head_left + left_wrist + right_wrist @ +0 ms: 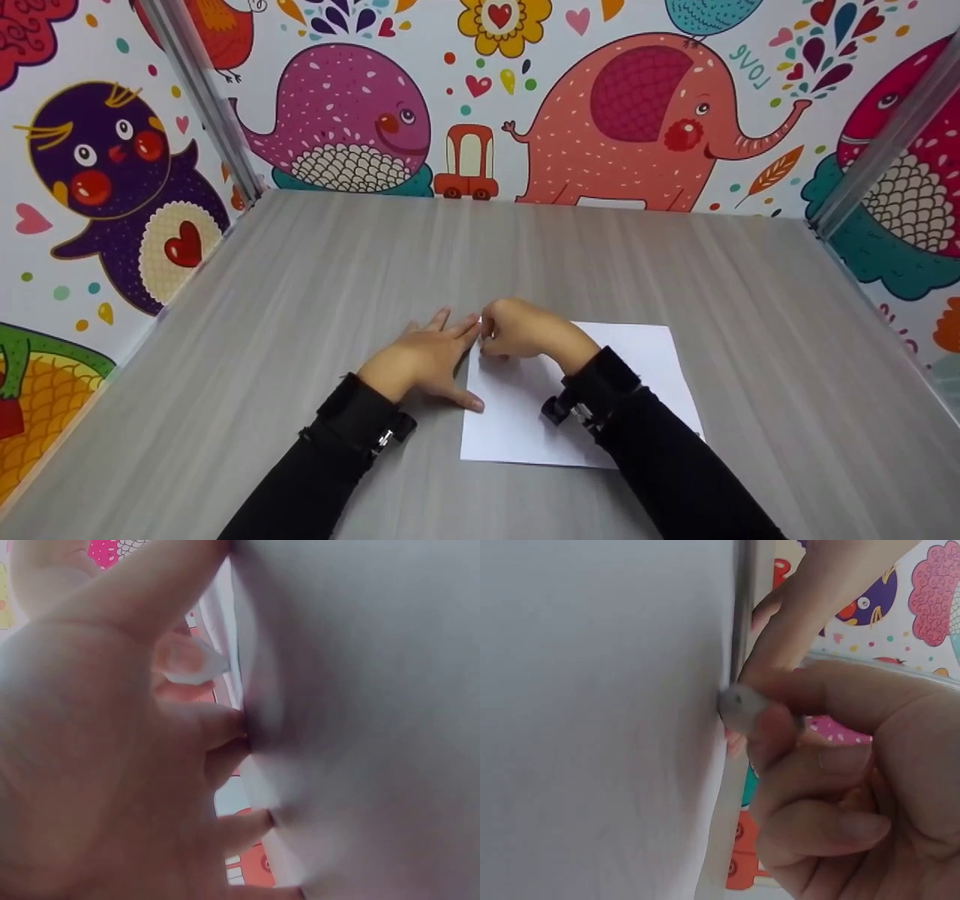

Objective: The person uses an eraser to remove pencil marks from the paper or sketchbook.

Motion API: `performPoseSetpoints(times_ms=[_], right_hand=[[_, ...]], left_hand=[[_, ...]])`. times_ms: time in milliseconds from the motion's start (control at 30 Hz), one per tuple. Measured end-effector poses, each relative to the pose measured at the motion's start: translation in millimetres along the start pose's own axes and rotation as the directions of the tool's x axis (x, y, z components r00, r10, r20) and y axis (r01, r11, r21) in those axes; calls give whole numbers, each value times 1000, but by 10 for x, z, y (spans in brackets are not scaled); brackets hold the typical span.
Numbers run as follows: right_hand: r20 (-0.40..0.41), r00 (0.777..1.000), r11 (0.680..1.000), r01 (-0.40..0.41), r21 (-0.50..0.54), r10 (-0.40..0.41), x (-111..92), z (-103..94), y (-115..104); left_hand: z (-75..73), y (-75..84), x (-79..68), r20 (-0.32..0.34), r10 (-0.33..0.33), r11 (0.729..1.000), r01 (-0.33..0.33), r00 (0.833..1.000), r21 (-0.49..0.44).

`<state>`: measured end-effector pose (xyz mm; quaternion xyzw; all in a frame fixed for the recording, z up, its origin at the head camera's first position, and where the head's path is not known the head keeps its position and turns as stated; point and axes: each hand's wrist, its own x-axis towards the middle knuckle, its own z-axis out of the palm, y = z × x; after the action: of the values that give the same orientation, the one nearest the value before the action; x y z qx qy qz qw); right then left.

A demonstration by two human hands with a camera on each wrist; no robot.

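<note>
A white sheet of paper (517,427) lies flat on the table. My left hand (420,361) rests at the sheet's left edge with its fingers spread. Its thumb and index fingertip reach the paper; the other fingertips touch the tabletop, as the left wrist view shows. Near the upper left corner of the sheet, my right hand (529,330) pinches a small greyish-white eraser (741,709) between thumb and index finger. The eraser's rounded tip, with a dark smudge on it, meets the paper. In the head view the fingers hide most of it.
The grey wood-grain table (360,255) is bounded by printed cartoon panels (480,97) at the back and sides. Metal posts (202,97) stand at the back corners. Black straps with small cameras (592,405) sit on both wrists, and the right forearm covers part of the sheet.
</note>
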<state>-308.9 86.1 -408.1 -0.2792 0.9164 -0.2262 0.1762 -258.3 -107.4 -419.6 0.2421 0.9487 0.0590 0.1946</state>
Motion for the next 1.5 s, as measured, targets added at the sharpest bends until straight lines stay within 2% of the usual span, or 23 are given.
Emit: performPoseSetpoints(times_ms=[67,200,267,433,500,633,833,1033,1267,1367,1500], right_hand=[[13,1000,1000,4,9,-5,5,3,2],[-95,994,997,-63,-48,58,4,0,24],[-118,991,995,-75,-67,67,1,-4,24],[3,1000,1000,-17,-2,17,-3,-14,0],[-1,999,999,-36,3,36,-6,-15,2],[-79,993,995,-90,-43,86,-13,-6,-8],[23,999,999,-31,-9,31,-5,10,-41],[-104,988,992,-119,-33,115,-2,2,10],[-99,990,992,-109,-62,103,-31,24,-36],[-59,995,994,-84,-66,80,-47,29,-82],[-35,998,996,-58,-68,55,-59,28,-109]], left_hand=[[-2,-3,1,3,0,1000,0,1000,-6],[7,-9,13,-7,6,1000,-6,1000,-4],[11,-11,13,-11,7,1000,-7,1000,2],[5,-3,6,-4,2,1000,-2,1000,15],[2,0,5,-1,2,1000,-2,1000,16],[8,-8,1,-2,5,1000,-4,1000,14],[18,-10,-6,-1,4,1000,-4,1000,8],[9,-12,-7,-10,3,1000,-3,1000,24],[25,-29,-10,-24,21,1000,-21,999,-4],[33,-34,-8,-54,32,999,-31,998,15],[37,-13,4,-153,83,993,-69,985,95]])
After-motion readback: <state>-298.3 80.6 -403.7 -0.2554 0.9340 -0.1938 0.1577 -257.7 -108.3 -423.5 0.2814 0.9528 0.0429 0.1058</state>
